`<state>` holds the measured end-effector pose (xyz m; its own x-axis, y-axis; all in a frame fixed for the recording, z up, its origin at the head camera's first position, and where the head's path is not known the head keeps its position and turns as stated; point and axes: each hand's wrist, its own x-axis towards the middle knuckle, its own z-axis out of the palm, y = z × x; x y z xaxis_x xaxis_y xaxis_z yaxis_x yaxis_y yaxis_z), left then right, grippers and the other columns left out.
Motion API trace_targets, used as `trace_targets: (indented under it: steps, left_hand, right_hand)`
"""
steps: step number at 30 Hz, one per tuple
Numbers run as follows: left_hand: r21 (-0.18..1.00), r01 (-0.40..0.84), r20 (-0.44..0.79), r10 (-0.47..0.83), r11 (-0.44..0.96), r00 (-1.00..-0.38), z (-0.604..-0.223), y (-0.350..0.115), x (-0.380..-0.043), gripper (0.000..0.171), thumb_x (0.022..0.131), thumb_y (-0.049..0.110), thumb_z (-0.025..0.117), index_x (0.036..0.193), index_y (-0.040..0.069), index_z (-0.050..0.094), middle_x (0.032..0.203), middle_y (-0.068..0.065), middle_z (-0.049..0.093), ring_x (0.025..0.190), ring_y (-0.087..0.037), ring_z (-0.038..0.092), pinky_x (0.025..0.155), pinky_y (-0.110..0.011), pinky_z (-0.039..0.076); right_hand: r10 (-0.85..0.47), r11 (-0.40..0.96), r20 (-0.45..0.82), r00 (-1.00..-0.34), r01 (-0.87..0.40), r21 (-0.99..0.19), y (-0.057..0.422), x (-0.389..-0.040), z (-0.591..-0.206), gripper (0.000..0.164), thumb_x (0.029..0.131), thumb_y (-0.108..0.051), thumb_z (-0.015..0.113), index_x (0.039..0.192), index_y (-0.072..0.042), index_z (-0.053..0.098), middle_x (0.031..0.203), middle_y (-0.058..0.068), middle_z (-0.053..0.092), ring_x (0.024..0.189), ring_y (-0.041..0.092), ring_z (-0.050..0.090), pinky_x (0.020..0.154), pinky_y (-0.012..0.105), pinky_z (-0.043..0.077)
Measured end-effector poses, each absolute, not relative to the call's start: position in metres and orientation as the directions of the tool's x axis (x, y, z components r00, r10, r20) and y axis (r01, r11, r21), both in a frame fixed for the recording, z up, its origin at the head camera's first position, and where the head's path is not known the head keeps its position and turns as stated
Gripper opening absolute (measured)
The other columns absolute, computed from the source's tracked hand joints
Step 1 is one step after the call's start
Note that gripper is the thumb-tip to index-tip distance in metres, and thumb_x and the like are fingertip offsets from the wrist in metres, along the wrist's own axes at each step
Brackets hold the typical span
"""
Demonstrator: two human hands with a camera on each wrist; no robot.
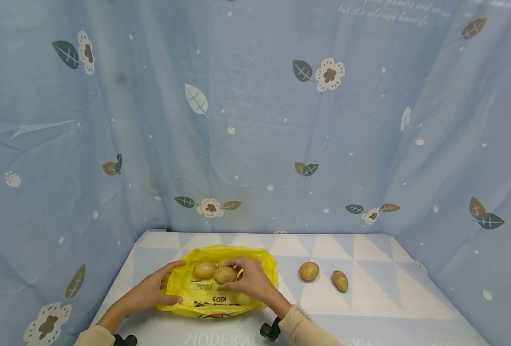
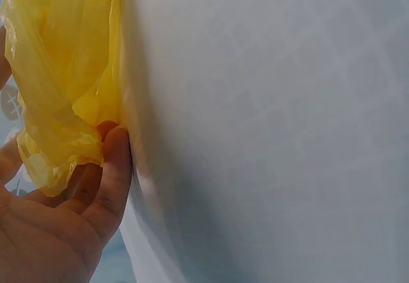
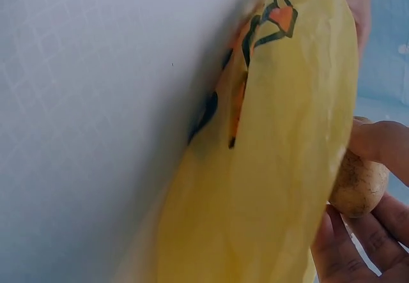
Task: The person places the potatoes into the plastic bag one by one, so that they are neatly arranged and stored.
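A yellow plastic bag (image 1: 195, 300) with dark upside-down lettering lies on the table. My left hand (image 1: 149, 288) holds its left end, fingers at the far side and thumb at the near side. In the left wrist view, curled fingers (image 2: 115, 168) touch the bunched plastic. Over the bag's middle, my right hand (image 1: 251, 278) pinches a potato (image 1: 225, 275) between thumb and fingers. The right wrist view shows this potato (image 3: 361, 184) partly behind the bag's edge. Another potato (image 1: 204, 270) sits just left of it, within the bag's outline. A brownish shape by the left palm is mostly hidden.
Two loose potatoes lie right of the bag: a rounder potato (image 1: 309, 271) and a longer potato (image 1: 339, 281). The table's cloth (image 1: 381, 302) has pale blue and white triangles. A blue patterned curtain (image 1: 255, 144) surrounds the table's back and sides.
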<state>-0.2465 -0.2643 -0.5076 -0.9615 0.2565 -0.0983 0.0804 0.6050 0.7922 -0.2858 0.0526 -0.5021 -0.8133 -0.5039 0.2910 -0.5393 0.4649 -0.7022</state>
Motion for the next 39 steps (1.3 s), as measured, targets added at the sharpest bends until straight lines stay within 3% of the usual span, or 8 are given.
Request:
trace_targets:
  steps: [16,26,39]
  left_hand:
    - [0.808,0.097,-0.087,0.279,0.582,-0.956,-0.508,-0.265,-0.246,0.095,0.076,0.034,0.093,0.155,0.017,0.042,0.162,-0.02,0.035,0.147,-0.05,0.028,0.111,-0.075,0.025]
    - [0.812,0.084,-0.099,0.278,0.578,-0.955,-0.509,-0.267,-0.248,0.095,0.078,0.036,0.091,0.156,0.018,0.04,0.163,-0.019,0.034,0.148,-0.049,0.028,0.112,-0.074,0.026]
    - [0.825,0.101,-0.082,0.295,0.556,-0.952,-0.511,-0.268,-0.247,0.092,0.079,0.032,0.091,0.155,0.018,0.041,0.162,-0.019,0.035,0.147,-0.049,0.029,0.111,-0.074,0.026]
  right_hand:
    - [-0.511,0.472,0.251,-0.822,-0.512,-0.718,0.032,-0.285,-0.516,0.044,0.078,-0.022,0.093,0.119,-0.019,0.075,0.117,-0.012,0.07,0.091,0.0,0.06,0.079,0.023,0.054]
    - [-0.532,0.509,0.216,-0.819,-0.513,-0.691,0.018,-0.282,-0.52,0.041,0.078,-0.025,0.093,0.114,-0.02,0.076,0.099,-0.019,0.065,0.084,-0.002,0.056,0.074,0.02,0.052]
    - [-0.552,0.506,0.199,-0.81,-0.515,-0.692,0.003,-0.284,-0.528,0.041,0.076,-0.024,0.094,0.112,-0.019,0.077,0.097,-0.019,0.064,0.084,-0.003,0.054,0.074,0.018,0.05]
